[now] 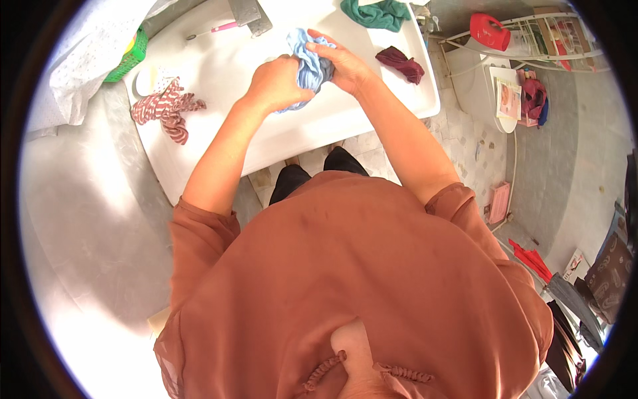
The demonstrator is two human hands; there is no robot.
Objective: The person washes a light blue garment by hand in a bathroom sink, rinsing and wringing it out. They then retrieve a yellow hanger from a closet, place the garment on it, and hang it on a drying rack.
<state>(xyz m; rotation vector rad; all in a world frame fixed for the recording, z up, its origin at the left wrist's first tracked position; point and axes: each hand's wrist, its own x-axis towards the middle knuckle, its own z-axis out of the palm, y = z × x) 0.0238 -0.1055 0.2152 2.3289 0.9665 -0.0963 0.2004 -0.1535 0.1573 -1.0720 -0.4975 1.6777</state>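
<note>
A crumpled light-blue cloth is bunched between my hands above the white basin. My left hand grips its near left side, fingers curled into the folds. On the other side my right hand holds it, thumb and fingers around the upper part. To the right, a dark maroon cloth lies twisted on the white surface. A green cloth rests in a heap at the far right. A red-and-white striped cloth lies crumpled on the basin's left ledge.
A metal faucet stands at the back beside a pink-handled utensil. Left are a round white container, a green plastic basket and a hanging white curtain. A wire rack with a red jug is at right.
</note>
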